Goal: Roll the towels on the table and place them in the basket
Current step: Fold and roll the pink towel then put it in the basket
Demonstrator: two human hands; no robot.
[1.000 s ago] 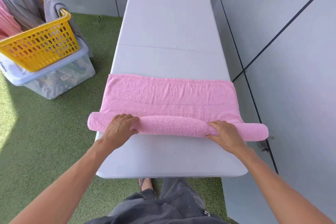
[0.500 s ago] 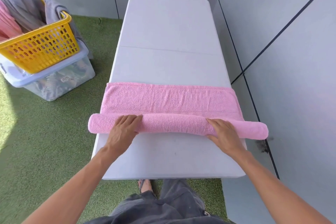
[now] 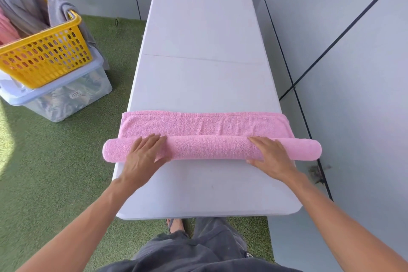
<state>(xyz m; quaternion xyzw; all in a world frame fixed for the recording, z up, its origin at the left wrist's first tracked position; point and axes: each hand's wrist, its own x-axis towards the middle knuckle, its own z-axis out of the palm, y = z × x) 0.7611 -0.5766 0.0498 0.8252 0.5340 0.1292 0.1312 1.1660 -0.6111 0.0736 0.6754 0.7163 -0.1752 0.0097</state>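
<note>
Left hand and right hand, fingers flat and extended, press a partly rolled pink towel spanning the white desk near its front edge.

The yellow basket and the clear storage bin under it are running off the left picture edge, the bin's contents showing too blurred to identify.
</note>
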